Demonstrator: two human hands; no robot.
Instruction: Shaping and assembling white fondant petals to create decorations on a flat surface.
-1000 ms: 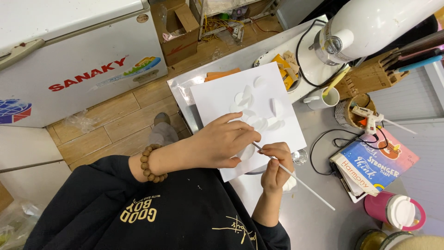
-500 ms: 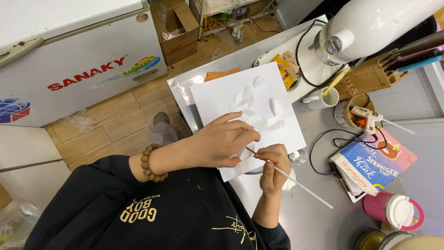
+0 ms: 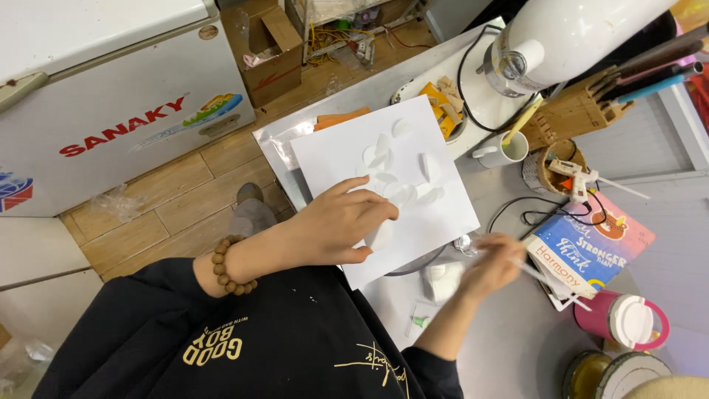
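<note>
Left hand [image 3: 336, 229], frame centre: your palm lies flat on the white sheet [image 3: 443, 214], fingers spread loosely, tips touching a white petal cutout [image 3: 380, 235] at the sheet's lower edge; it pins rather than grasps. Right hand [image 3: 493, 264], lower right, blurred: your grip is closed around a thin white stick [image 3: 550, 283], long axis running down-right toward the book [image 3: 591, 251]. The cutout lies left of the stick hand; your left hand is nearer.

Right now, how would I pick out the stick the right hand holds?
Find the white sheet on the grey counter. Off its lower right corner the right hand pinches a thin white stick slanting toward the book; it is far slimmer than anything nearby.
</note>
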